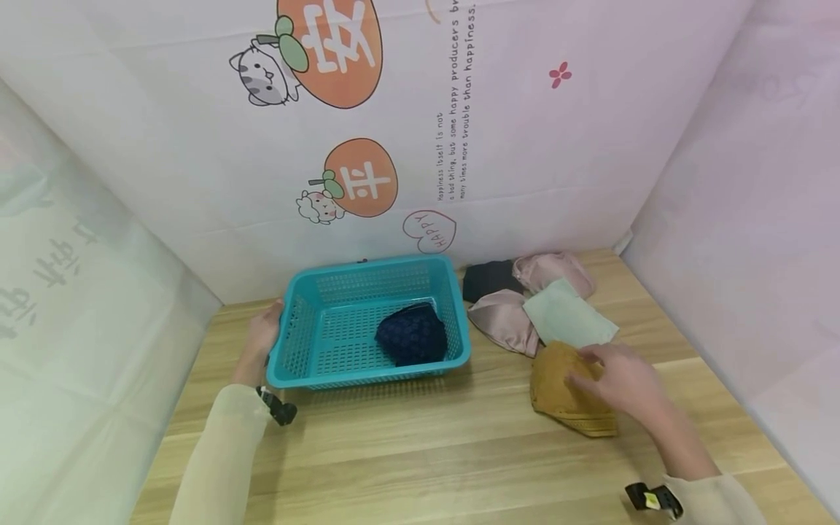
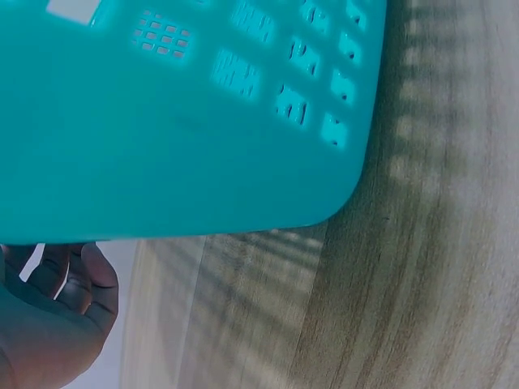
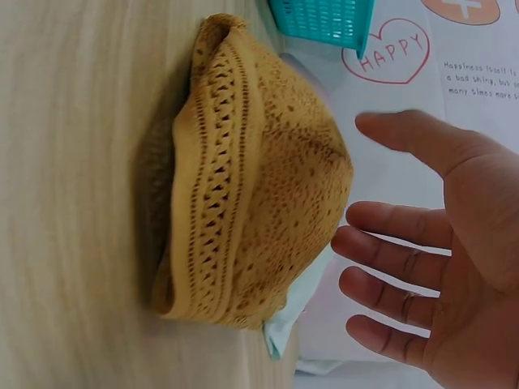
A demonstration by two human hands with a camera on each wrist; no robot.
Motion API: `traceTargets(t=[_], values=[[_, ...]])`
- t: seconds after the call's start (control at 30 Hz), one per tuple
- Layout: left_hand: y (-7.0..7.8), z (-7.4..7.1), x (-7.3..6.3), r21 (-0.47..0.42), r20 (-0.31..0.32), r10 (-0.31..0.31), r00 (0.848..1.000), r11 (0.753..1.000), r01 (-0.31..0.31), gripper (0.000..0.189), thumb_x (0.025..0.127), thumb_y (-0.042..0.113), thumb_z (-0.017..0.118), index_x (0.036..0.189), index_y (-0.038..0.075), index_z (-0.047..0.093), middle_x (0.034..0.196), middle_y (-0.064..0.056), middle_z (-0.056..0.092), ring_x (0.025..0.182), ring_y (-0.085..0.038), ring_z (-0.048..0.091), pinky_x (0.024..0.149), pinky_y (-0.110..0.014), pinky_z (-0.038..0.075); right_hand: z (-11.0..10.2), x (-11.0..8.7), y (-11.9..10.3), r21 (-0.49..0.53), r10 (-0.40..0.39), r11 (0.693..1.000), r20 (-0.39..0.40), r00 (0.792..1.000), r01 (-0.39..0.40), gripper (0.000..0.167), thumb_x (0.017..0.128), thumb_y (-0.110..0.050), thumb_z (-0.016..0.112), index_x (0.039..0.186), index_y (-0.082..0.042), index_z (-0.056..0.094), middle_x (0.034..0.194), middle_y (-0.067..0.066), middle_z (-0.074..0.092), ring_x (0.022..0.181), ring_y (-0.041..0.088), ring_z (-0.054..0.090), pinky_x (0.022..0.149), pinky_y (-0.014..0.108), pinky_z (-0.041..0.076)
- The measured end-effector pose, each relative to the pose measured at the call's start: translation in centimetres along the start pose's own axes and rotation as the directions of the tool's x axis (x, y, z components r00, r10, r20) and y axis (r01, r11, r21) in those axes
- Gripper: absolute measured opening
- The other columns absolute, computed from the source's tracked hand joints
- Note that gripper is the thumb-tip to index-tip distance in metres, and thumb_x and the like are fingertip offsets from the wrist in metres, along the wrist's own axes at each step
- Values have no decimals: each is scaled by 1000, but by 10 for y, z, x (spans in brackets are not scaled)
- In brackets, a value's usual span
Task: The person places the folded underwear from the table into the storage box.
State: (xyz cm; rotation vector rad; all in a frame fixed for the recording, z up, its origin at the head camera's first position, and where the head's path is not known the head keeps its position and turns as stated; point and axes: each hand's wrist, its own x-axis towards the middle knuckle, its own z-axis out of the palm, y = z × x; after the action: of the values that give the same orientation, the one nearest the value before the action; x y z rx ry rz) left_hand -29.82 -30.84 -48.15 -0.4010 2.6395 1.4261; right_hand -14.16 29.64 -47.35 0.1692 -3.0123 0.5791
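A mustard cup-shaped garment (image 1: 563, 379) with an openwork band lies on the wooden table at the right. My right hand (image 1: 620, 379) is over its far right side, thumb and fingers spread apart. In the right wrist view the fingertips (image 3: 361, 235) stand close to the domed side of the mustard garment (image 3: 268, 178), holding nothing. At the left, my left hand (image 1: 262, 335) grips the left rim of a turquoise plastic basket (image 1: 367, 375); the left wrist view shows its curled fingers at the edge. A dark navy garment (image 1: 413, 335) lies inside the basket, towards its right end.
Beyond the mustard garment are a mint green cloth piece (image 1: 569, 313), a pink satiny piece (image 1: 505, 321), another pink piece (image 1: 554, 273) and a black piece (image 1: 491, 281), partly overlapping. A printed white cloth wall (image 1: 525, 146) rises behind the basket, with white cloth sides left and right.
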Motion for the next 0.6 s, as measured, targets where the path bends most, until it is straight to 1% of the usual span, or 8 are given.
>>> traceTargets(t=[0.1, 0.17, 0.27, 0.33, 0.4, 0.5, 0.6], values=[[0, 1, 0, -11, -3, 2, 1000, 1000, -2, 83, 98, 73, 19, 155, 16, 37, 128, -19, 57, 97, -20, 59, 76, -28, 50, 2, -3, 4, 1, -6, 1000, 13, 1000, 6, 69, 83, -60, 74, 119, -2, 68, 114, 19, 71, 105, 45, 64, 86, 60, 51], [0, 1, 1, -15, -6, 5, 1000, 1000, -5, 82, 98, 73, 20, 155, 15, 36, 132, -19, 56, 99, -21, 59, 77, -28, 50, 4, -4, 7, -18, -15, 1000, 16, 1000, 15, 77, 79, -65, 74, 122, -2, 67, 117, 21, 69, 108, 46, 62, 88, 61, 50], [0, 1, 1, -9, -9, 8, 1000, 1000, -8, 82, 99, 72, 19, 155, 15, 36, 131, -19, 57, 99, -21, 59, 77, -28, 50, 7, -6, 10, -54, -19, 998, 30, 999, 21, 89, 73, -71, 75, 126, -1, 63, 121, 26, 66, 111, 50, 60, 90, 64, 48], [0, 1, 1, -7, -10, 14, 1000, 1000, -14, 83, 99, 72, 19, 154, 15, 38, 128, -18, 58, 97, -20, 60, 76, -28, 51, 9, -7, 12, -75, -9, 997, 52, 999, 13, 96, 70, -74, 75, 130, -1, 61, 126, 28, 63, 113, 52, 57, 91, 65, 47], [0, 1, 0, -11, -10, 18, 1000, 1000, -18, 83, 98, 73, 19, 153, 14, 40, 121, -17, 59, 92, -19, 60, 73, -29, 52, 10, -8, 13, -87, 7, 996, 78, 997, -1, 102, 68, -76, 75, 134, 0, 58, 129, 31, 60, 115, 54, 55, 90, 67, 46], [-1, 0, 0, -22, -9, 23, 1000, 999, -23, 84, 98, 74, 20, 148, 12, 46, 108, -14, 60, 84, -16, 61, 71, -29, 52, 12, -9, 13, -97, 27, 995, 107, 994, -17, 107, 66, -76, 76, 138, 1, 54, 134, 32, 57, 116, 57, 54, 88, 69, 45], [-1, 0, 0, -24, -8, 25, 1000, 999, -25, 85, 97, 75, 20, 143, 10, 51, 97, -8, 58, 79, -15, 60, 69, -29, 52, 12, -9, 13, -105, 39, 994, 120, 992, -27, 110, 64, -75, 78, 139, 2, 52, 135, 33, 55, 116, 58, 53, 86, 71, 45]])
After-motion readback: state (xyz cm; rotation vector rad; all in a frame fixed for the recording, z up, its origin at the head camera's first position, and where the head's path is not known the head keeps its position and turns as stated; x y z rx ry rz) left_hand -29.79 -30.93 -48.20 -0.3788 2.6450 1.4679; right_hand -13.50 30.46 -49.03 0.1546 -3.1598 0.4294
